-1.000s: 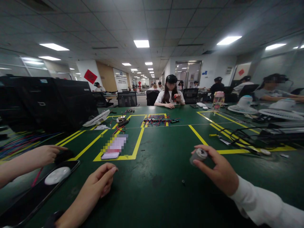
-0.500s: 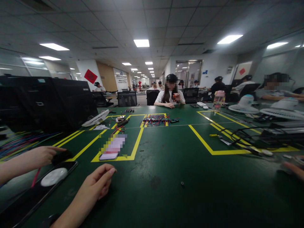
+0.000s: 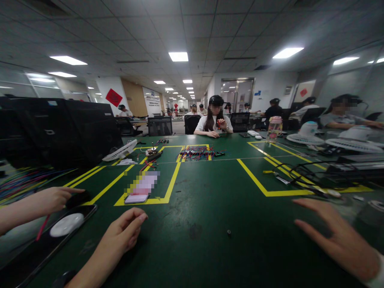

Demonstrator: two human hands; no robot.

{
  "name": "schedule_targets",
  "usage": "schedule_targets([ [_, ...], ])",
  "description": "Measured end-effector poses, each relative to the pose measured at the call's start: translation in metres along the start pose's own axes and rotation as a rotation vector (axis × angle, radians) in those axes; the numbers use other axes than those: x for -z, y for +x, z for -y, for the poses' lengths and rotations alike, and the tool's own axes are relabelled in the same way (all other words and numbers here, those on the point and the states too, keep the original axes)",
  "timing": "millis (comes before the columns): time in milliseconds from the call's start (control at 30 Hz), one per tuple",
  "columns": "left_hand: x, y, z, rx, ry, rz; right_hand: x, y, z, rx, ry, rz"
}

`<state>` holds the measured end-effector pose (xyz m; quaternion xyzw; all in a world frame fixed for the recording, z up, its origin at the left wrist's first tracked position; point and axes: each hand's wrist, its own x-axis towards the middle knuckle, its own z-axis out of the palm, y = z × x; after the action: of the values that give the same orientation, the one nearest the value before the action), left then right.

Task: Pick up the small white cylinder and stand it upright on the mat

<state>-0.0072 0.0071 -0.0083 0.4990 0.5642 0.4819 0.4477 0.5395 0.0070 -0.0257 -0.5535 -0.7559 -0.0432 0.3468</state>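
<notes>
My left hand (image 3: 124, 232) rests on the green table (image 3: 186, 256) with its fingers curled closed. Whatever they hold, if anything, is hidden. Just beyond it lies a phone (image 3: 138, 194), its screen blurred out. At the right, my right hand (image 3: 333, 236) hovers over the table, thumb and fingers spread apart and nothing between them. A small dark cylindrical part (image 3: 229, 232) lies on the table between my two hands.
A co-worker's hand (image 3: 54, 200) reaches in from the left, over a black tray (image 3: 39, 254) with a white oval object (image 3: 66, 225). Bundled wires and circuit boards (image 3: 199, 153) lie ahead. Black cables (image 3: 295, 176) and fan heads (image 3: 306, 136) are at the right; a person sits opposite.
My right hand has come in from the right edge toward the middle, fingers spread. A cylindrical object at the right edge now shows beyond it. My left hand stays in place.
</notes>
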Motion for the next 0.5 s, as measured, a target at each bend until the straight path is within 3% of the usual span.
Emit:
schedule_targets([
  [100,0.0,0.0,-0.001,-0.003,0.014,-0.025,-0.038,0.009,0.082,0.018,0.256,0.291],
  [200,-0.001,-0.002,-0.003,0.001,0.012,-0.037,-0.06,0.021,0.129,0.037,0.449,0.46],
  [333,0.0,-0.003,-0.003,-0.011,-0.017,-0.024,-0.068,0.039,0.145,0.074,0.512,0.55],
  [500,0.001,-0.001,0.0,0.005,0.026,-0.01,-0.071,0.045,0.145,0.129,0.489,0.529],
])
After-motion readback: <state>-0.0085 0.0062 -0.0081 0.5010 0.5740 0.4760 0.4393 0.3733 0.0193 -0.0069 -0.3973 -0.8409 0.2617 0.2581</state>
